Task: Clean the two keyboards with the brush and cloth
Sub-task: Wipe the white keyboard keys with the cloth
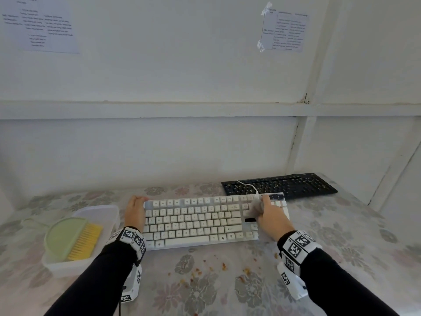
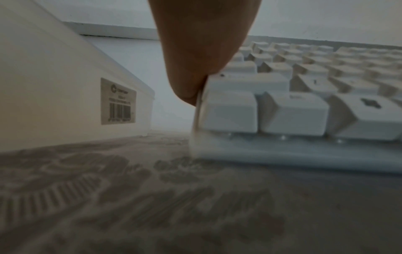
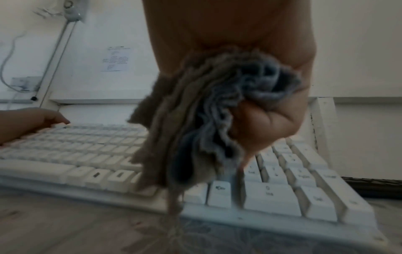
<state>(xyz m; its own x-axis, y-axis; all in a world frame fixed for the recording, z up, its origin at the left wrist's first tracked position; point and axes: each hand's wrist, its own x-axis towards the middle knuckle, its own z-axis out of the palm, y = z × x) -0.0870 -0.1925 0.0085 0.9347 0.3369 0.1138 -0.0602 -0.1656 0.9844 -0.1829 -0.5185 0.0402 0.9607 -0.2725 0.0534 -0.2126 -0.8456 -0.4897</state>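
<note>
A white keyboard lies in the middle of the flowered table. My left hand lies along its left end, fingers reaching its far left corner; the left wrist view shows the hand pressed against that edge of the white keyboard. My right hand grips a bunched grey cloth over the keys at the keyboard's right part. The right wrist view shows the cloth hanging from my fist down onto the keys. A black keyboard lies behind, at the right. The yellow-bristled brush rests in a dustpan.
A green dustpan with the brush sits in a translucent plastic tub left of the white keyboard; the tub's wall stands close to my left hand. Crumbs are scattered on the tablecloth in front. A white cable crosses the black keyboard. Walls close the back and right.
</note>
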